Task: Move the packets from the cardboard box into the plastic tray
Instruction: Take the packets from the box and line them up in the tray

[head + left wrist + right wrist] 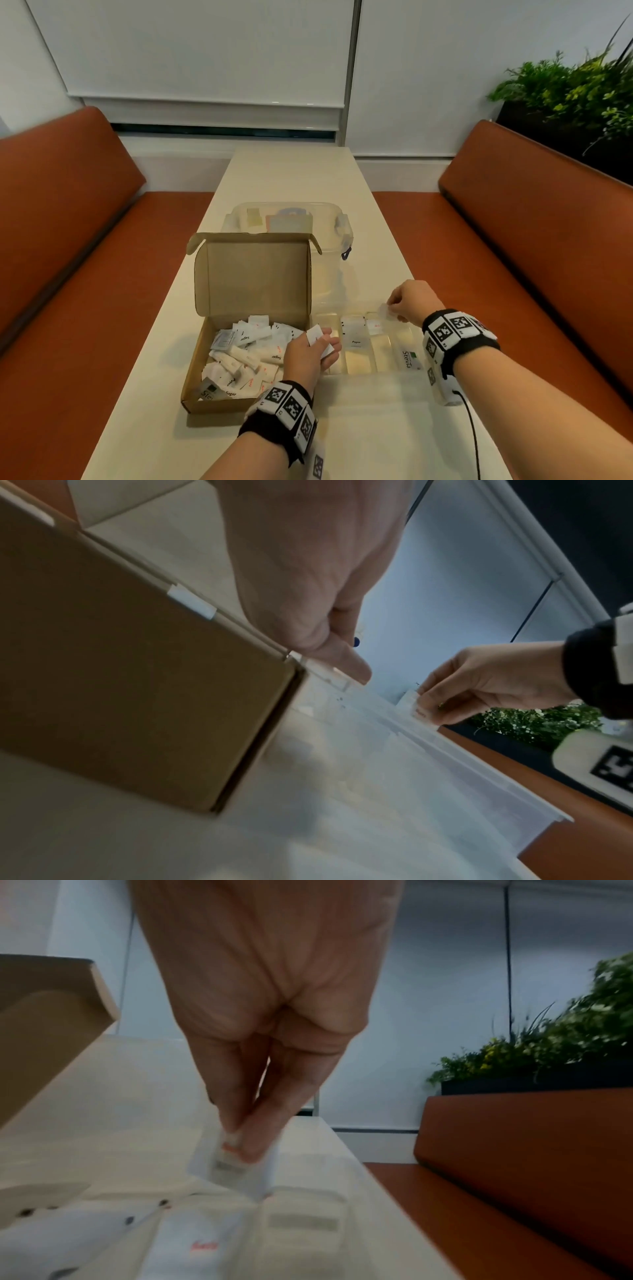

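Observation:
An open cardboard box (pixel 191 377) full of several white sachets (pixel 246 356) sits left of a clear compartmented plastic tray (pixel 370 375). My left hand (pixel 313 349) hovers at the box's right edge and holds white packets (pixel 317 337) between its fingers. My right hand (pixel 407 301) is above the tray's far right compartments and pinches one small white packet (pixel 385 312) by its top. In the right wrist view thumb and finger hold that packet (pixel 236 1167) over the tray (pixel 301 1229). The tray has a pepper packet (pixel 355 337), a red-printed one (pixel 375 327) and a Stevia packet (pixel 409 358).
A clear lidded plastic container (pixel 335 240) stands behind the box on the long cream table (pixel 376 445). Orange benches (pixel 513 274) run along both sides. A planter with green plants (pixel 575 92) is at the far right.

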Available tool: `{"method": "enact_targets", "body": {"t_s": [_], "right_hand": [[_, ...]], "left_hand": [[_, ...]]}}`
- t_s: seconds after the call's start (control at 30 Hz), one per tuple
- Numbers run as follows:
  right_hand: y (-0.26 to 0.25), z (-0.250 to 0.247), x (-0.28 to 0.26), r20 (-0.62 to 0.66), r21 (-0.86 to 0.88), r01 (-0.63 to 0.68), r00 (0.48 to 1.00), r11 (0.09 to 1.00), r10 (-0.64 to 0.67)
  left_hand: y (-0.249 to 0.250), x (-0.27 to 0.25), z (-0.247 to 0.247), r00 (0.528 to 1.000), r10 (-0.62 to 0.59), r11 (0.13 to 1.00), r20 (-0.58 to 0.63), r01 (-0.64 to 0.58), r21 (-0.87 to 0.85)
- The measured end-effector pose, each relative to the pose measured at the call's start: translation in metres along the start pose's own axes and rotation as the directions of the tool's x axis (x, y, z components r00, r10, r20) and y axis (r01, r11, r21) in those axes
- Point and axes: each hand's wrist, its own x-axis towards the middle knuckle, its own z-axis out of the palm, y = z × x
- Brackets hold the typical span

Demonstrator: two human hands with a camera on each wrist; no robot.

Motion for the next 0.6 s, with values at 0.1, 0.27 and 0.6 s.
{"method": "enact_targets", "body": {"t_s": [0.1,0.27,0.6], "right_hand": [[-0.012,0.01,0.004,0.015,-0.086,0.052,0.999,0.995,-0.051],[-0.029,0.027,0.016,0.028,-0.261,0.054,0.998,0.964,-0.048],[-0.03,0.036,0.022,0.131,-0.388,0.051,0.991,0.92,0.0]], "left_hand": [[0.0,0.001,0.0,1.0,-0.017,1.0,-0.001,0.017,0.005],[-0.001,0.004,-0.001,1.0,-0.019,0.999,-0.014,0.02,0.04],[-0.003,0.006,-0.004,1.0,-0.024,0.997,-0.011,0.025,0.069]]}}
